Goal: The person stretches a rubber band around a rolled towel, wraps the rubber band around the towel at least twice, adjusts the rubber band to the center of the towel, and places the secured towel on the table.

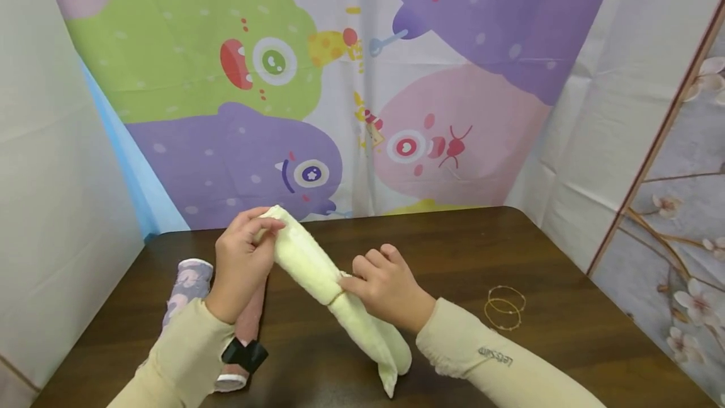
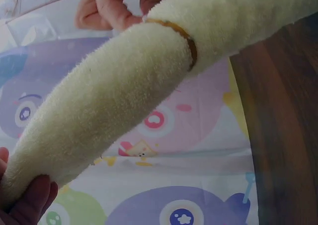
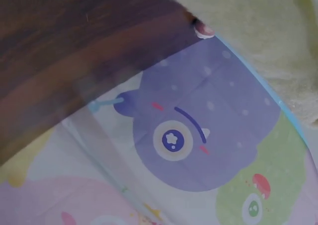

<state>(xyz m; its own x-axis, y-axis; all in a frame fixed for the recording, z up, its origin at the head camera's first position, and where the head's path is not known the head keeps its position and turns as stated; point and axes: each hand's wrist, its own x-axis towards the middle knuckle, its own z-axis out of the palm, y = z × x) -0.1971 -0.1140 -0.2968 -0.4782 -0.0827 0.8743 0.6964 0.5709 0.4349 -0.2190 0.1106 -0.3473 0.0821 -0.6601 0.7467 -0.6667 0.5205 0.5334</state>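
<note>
At left, the upper end of a pale yellow cloth roll (image 1: 308, 263) is being pinched by the left hand's (image 1: 246, 266) fingers; the roll is being held slantwise over the dark surface (image 1: 464, 250). At its middle, a thin band (image 1: 338, 298) is being pinched by the right hand's (image 1: 391, 285) fingers. A patterned roll (image 1: 189, 282) and a pink roll (image 1: 249, 320) are being partly hidden by the left sleeve (image 1: 187, 345); rightward, two overlapping bangles (image 1: 503, 299) are being supported. Behind, a cartoon-printed cloth (image 1: 362, 194) is being displayed.
</note>
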